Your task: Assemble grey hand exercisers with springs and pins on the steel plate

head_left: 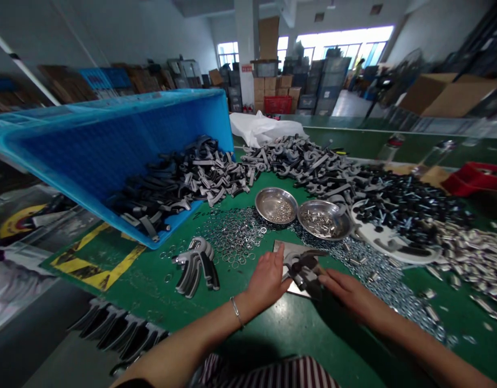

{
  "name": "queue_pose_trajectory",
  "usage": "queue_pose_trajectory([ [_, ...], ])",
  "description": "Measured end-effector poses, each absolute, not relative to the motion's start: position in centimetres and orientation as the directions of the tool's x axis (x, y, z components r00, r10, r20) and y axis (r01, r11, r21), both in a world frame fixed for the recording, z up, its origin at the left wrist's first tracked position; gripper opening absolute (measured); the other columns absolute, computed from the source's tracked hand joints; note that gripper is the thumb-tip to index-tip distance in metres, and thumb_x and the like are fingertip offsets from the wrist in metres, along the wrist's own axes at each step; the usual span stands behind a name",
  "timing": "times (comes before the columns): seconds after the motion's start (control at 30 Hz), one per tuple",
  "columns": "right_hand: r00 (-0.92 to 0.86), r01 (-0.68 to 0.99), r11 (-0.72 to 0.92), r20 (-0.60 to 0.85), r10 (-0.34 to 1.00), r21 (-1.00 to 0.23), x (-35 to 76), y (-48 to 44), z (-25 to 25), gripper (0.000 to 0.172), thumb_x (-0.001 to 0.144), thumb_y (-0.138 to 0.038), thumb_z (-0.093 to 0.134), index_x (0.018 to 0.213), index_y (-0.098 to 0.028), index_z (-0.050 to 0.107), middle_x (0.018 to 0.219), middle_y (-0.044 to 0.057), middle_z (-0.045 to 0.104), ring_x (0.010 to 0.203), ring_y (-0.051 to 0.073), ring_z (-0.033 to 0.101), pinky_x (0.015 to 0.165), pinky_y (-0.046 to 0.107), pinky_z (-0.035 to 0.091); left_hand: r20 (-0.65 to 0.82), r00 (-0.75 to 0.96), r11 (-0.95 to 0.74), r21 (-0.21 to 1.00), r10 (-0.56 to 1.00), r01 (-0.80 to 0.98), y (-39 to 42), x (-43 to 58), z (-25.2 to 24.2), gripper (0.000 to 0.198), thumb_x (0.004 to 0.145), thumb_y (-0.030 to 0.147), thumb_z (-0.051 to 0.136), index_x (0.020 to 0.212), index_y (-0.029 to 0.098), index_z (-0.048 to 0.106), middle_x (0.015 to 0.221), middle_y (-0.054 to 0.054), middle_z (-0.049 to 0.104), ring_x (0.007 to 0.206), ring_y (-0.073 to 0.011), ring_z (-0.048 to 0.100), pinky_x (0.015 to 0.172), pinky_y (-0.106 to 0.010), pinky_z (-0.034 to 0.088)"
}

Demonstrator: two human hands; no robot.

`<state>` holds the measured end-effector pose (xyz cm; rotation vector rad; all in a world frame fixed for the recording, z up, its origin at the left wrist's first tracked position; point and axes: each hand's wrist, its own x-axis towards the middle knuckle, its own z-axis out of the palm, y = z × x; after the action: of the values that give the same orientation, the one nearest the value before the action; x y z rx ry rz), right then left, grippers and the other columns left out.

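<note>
My left hand (267,279) presses a grey-and-black part (292,261) onto a flat metal plate (281,247), its thumb and fingers at the part's left side. From the right, my right hand (344,291) grips a dark, blurred tool (311,280) by what looks like a short handle. The tool's head lies over the part and hides much of it. Two round metal bowls stand just beyond the plate: the left bowl (268,195) holds small pieces, the right bowl (341,230) small metal cylinders. Loose rings (236,237) are scattered left of the plate.
A tipped blue crate (111,129) spills grey-and-black parts at the left. Finished-looking clamps (198,267) lie near my left forearm. Behind the bowls is a heap of grey parts (313,164). Black pieces with screws (414,205), a white tray (378,240) and metal cylinders (475,253) occupy the right.
</note>
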<state>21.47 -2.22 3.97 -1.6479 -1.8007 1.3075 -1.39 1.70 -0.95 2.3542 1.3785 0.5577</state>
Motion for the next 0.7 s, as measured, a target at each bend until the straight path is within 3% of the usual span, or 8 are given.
queue_pose_trajectory([
  [0.13, 0.061, 0.228, -0.552, -0.554, 0.83, -0.802, 26.1, -5.0, 3.3, 0.054, 0.086, -0.072, 0.048, 0.118, -0.03, 0.057, 0.058, -0.007, 0.051, 0.035, 0.01, 0.034, 0.035, 0.022, 0.022, -0.001, 0.418, -0.281, 0.739, 0.908, 0.612, 3.6, -2.6, 1.1, 0.069, 0.083, 0.036, 0.066, 0.144, 0.018, 0.04, 0.115, -0.012, 0.067, 0.104, -0.0272, 0.063, 0.092, -0.041, 0.05],
  [0.23, 0.231, 0.323, -0.588, -0.541, 0.809, -0.741, 31.5, -5.2, 2.6, 0.053, 0.085, -0.07, 0.049, 0.113, -0.026, 0.06, 0.058, -0.001, 0.056, 0.038, 0.014, 0.042, 0.038, 0.028, 0.03, -0.135, 0.387, -0.041, 0.909, 0.912, 0.414, 5.2, -3.9, 1.9, 0.051, 0.086, 0.035, 0.063, 0.132, 0.018, 0.05, 0.101, -0.007, 0.07, 0.089, -0.0194, 0.067, 0.08, -0.031, 0.054],
  [0.33, 0.272, 0.779, -0.303, -0.14, 0.952, -0.548, 35.0, -3.9, 1.6, 0.044, 0.086, -0.061, 0.05, 0.094, -0.021, 0.065, 0.08, 0.018, 0.068, 0.065, 0.029, 0.063, 0.059, 0.044, 0.047, -0.14, 0.335, 0.006, 0.928, 0.932, 0.372, 5.7, -4.3, 1.1, 0.034, 0.082, 0.026, 0.066, 0.113, 0.015, 0.057, 0.1, -0.007, 0.068, 0.088, -0.0179, 0.066, 0.077, -0.029, 0.055],
  [0.4, 0.058, 0.948, -0.009, 0.144, 0.988, -0.319, 34.4, -3.1, 0.8, 0.041, 0.087, -0.055, 0.051, 0.098, -0.019, 0.066, 0.101, 0.023, 0.068, 0.09, 0.036, 0.064, 0.079, 0.051, 0.048, -0.22, 0.305, 0.103, 0.928, 0.927, 0.358, 5.2, -3.9, 0.1, 0.035, 0.084, 0.024, 0.063, 0.116, 0.014, 0.054, 0.098, -0.007, 0.067, 0.08, -0.0173, 0.068, 0.067, -0.029, 0.056],
  [0.47, -0.171, 0.953, 0.205, 0.164, 0.972, -0.222, 31.9, -2.9, -0.2, 0.037, 0.09, -0.049, 0.05, 0.106, -0.02, 0.065, 0.106, 0.019, 0.067, 0.095, 0.034, 0.064, 0.083, 0.048, 0.049, -0.32, 0.33, 0.199, 0.915, 0.888, 0.351, 4.3, -3.2, -0.4, 0.042, 0.088, 0.026, 0.059, 0.126, 0.014, 0.046, 0.091, -0.006, 0.067, 0.068, -0.0171, 0.068, 0.059, -0.029, 0.055],
  [0.53, -0.267, 0.933, 0.267, 0.03, 0.963, -0.243, 29.1, -3.1, -1.0, 0.031, 0.094, -0.045, 0.046, 0.1, -0.022, 0.065, 0.094, 0.013, 0.068, 0.083, 0.028, 0.066, 0.074, 0.04, 0.051, -0.333, 0.361, 0.135, 0.869, 0.871, 0.476, 3.4, -2.9, 0.1, 0.038, 0.092, 0.035, 0.056, 0.123, 0.014, 0.049, 0.08, -0.004, 0.068, 0.064, -0.0191, 0.069, 0.059, -0.03, 0.055],
  [0.63, -0.247, 0.93, 0.214, -0.077, 0.966, -0.299, 27.5, -3.3, -1.1, 0.03, 0.096, -0.044, 0.04, 0.088, -0.024, 0.061, 0.082, 0.009, 0.068, 0.071, 0.025, 0.066, 0.06, 0.034, 0.048, -0.222, 0.286, -0.107, 0.585, 0.932, 0.804, 2.8, -3.3, 2.0, 0.035, 0.095, 0.049, 0.05, 0.089, 0.017, 0.062, 0.073, -0.008, 0.067, 0.076, -0.0249, 0.07, 0.071, -0.035, 0.053],
  [0.7, -0.183, 0.918, 0.152, -0.053, 0.982, -0.367, 28.1, -2.8, -0.1, 0.027, 0.093, -0.048, 0.044, 0.09, -0.025, 0.058, 0.076, 0.007, 0.068, 0.064, 0.025, 0.066, 0.055, 0.033, 0.045, -0.108, 0.252, -0.188, 0.41, 0.962, 0.893, 2.9, -3.9, 3.0, 0.038, 0.098, 0.046, 0.046, 0.08, 0.017, 0.062, 0.079, -0.01, 0.068, 0.085, -0.0259, 0.068, 0.081, -0.037, 0.051],
])
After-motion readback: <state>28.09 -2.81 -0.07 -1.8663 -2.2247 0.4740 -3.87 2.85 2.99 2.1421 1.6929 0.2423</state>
